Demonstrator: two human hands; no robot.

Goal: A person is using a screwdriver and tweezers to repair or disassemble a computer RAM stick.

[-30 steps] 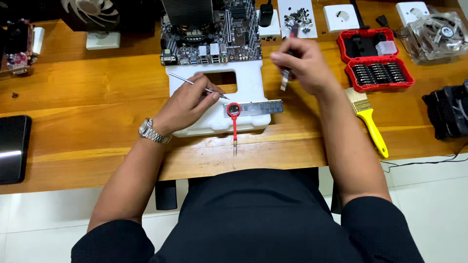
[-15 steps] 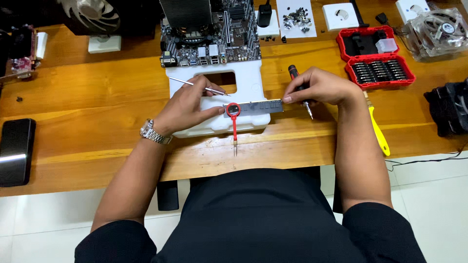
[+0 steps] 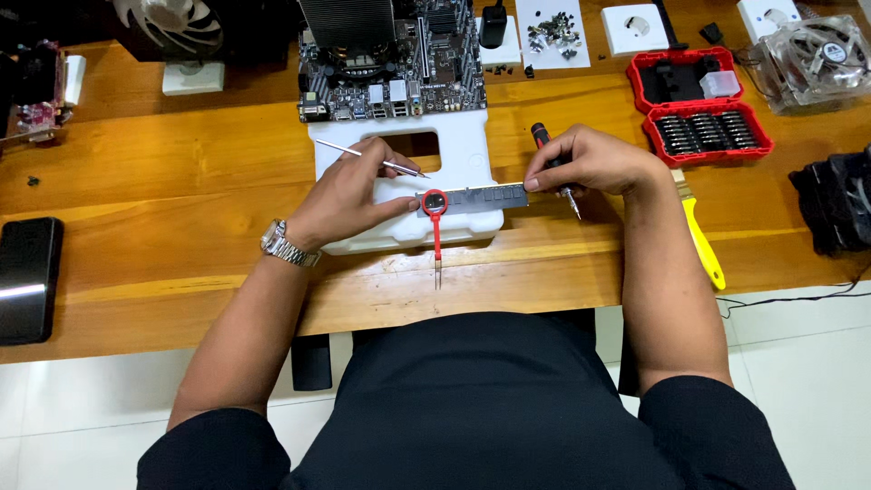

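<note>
A wooden desk (image 3: 181, 172) stood over a pale tiled floor (image 3: 798, 363). On it lay one white foam block (image 3: 463, 150), and across that one long grey memory stick (image 3: 476, 197). The left hand (image 3: 349, 195) pinched the stick's left end, a thin silver tool (image 3: 367, 159) tucked between its fingers. The right hand (image 3: 590, 161) pinched the right end, also gripping one dark screwdriver (image 3: 553, 163). One red tweezers (image 3: 435, 236) lay near. Farther off sat one motherboard (image 3: 390, 54), one red bit case (image 3: 699, 104), one yellow brush (image 3: 703, 240) and one phone (image 3: 27, 277).

A wooden desk (image 3: 163, 272) stands over a white tiled floor (image 3: 798, 363).
</note>
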